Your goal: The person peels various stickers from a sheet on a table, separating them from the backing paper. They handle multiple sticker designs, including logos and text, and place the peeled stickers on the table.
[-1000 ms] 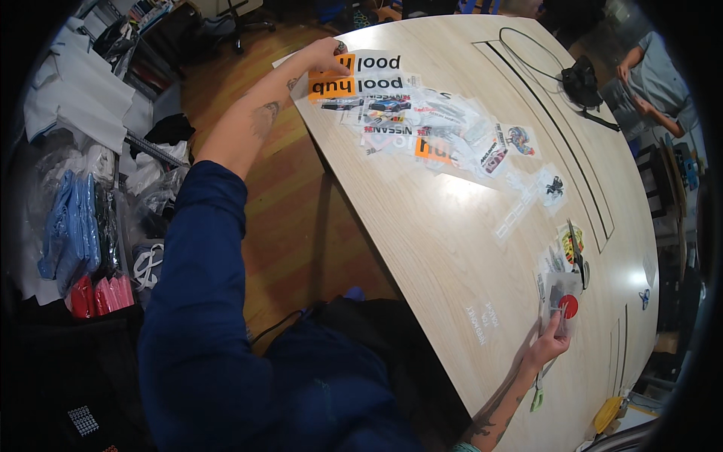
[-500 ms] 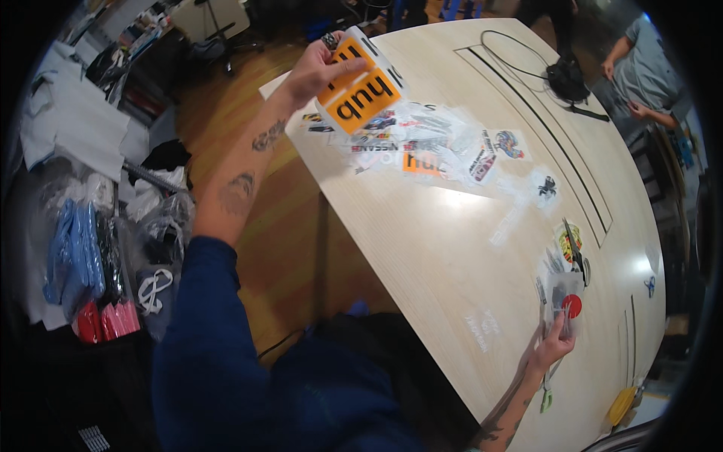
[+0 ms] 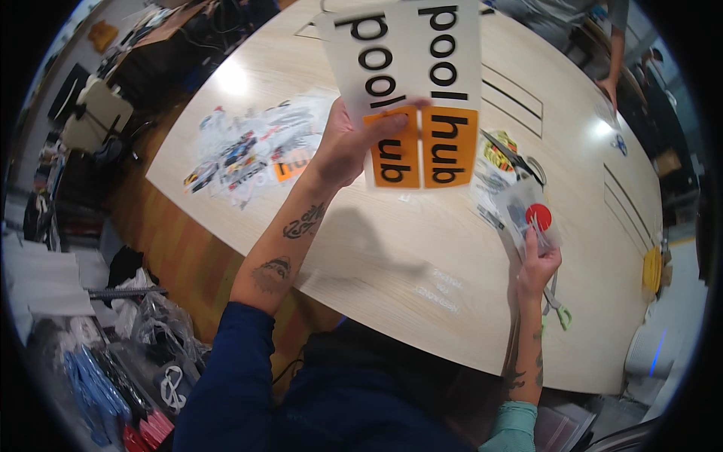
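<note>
- In the head view, the sticker strips (image 3: 449, 98), above the table (image 3: 595, 331), looked white at their upper ends and orange below, with black lettering running lengthwise.
- Your left hand (image 3: 358, 143) pinched them, thumb across the orange, forearm slanting over the table's near edge.
- Your right hand (image 3: 537, 271) gripped a small translucent sheet (image 3: 515, 202) over the table's right side.

The left of two head-worn fisheye cameras looked down across the counter (image 3: 467, 252) from above, nearer the left hand (image 3: 358, 143) than the right hand (image 3: 539, 265), its wide upright view taking in floor (image 3: 175, 264) at left.
</note>
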{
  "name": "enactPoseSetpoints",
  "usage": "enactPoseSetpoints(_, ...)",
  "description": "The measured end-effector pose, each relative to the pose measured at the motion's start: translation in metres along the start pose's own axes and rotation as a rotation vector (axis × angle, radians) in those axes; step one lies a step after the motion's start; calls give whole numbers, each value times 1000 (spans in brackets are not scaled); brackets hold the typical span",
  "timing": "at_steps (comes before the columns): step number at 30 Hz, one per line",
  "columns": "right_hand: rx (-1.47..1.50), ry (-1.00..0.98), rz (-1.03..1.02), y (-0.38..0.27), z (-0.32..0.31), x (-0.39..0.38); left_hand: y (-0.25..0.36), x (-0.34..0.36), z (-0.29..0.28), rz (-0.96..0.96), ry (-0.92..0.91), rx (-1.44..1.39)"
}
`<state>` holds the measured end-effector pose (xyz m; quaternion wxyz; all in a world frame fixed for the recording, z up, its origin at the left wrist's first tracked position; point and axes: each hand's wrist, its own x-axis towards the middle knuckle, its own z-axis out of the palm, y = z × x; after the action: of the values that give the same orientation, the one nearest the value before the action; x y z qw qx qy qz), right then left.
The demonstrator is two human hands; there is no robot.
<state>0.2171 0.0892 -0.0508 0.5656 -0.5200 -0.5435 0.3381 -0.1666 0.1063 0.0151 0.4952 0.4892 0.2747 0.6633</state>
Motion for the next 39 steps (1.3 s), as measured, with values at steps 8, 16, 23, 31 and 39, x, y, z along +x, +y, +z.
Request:
enactPoseSetpoints(8, -21, 74, 123, 4, -14, 5, -45, -18, 11, -153, 166, 110)
enactPoseSetpoints(16, 121, 282, 309, -5, -52, 24, -41, -13, 57, -346, 136, 164)
enactPoseSetpoints(23, 191, 277, 258, 14, -62, 34, -57, -29, 72, -402, -131, 558)
enactPoseSetpoints(31, 172, 197, 193, 10, -76, 30, -77, -51, 98, 388, -177, 1259)
enactPoseSetpoints(39, 302, -232, 175, 6, -62, 11, -69, -33, 139, -410, -411, 308)
